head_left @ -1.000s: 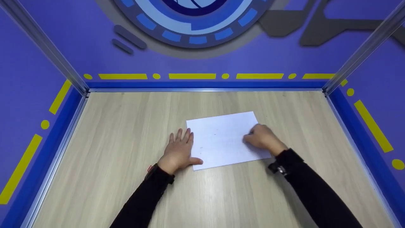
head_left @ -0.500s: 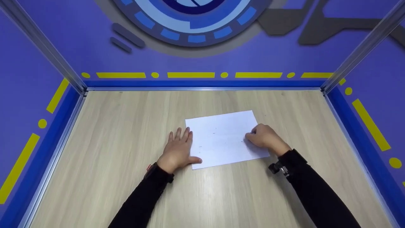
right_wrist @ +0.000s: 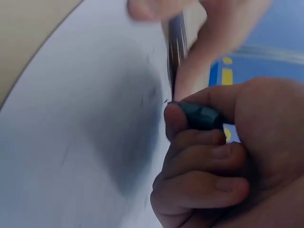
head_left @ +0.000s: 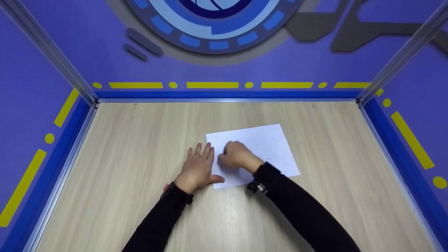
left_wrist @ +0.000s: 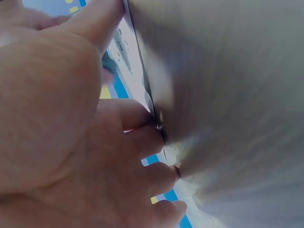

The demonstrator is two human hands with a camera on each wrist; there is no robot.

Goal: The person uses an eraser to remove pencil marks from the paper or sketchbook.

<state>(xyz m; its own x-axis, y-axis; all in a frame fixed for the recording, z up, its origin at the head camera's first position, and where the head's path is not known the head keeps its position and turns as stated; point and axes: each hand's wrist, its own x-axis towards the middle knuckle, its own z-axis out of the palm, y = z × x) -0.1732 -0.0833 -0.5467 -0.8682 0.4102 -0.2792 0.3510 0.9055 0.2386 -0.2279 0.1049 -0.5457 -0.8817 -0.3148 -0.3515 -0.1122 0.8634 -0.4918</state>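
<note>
A white sheet of paper [head_left: 257, 140] lies slightly turned on the wooden table. My left hand [head_left: 197, 169] rests on its left edge, fingers spread and thumb over the lower left corner. My right hand [head_left: 236, 155] is over the left part of the sheet, close to the left hand. In the right wrist view, its thumb and index finger pinch a small, stubby dark-teal object [right_wrist: 202, 116], while the other fingers are curled. The object's kind is unclear, and in the head view the hand hides it. Small dark specks or marks [right_wrist: 152, 95] show on the paper.
Wood-grain tabletop [head_left: 140, 140] surrounds the sheet. A blue printed back wall [head_left: 224, 73] with yellow dashes and side walls in metal frames [head_left: 61, 63] enclose the table. Both forearms wear dark sleeves and wrist devices.
My right hand has moved left across the paper, from near its right edge to beside the left hand. The left hand stays on the paper's left edge.
</note>
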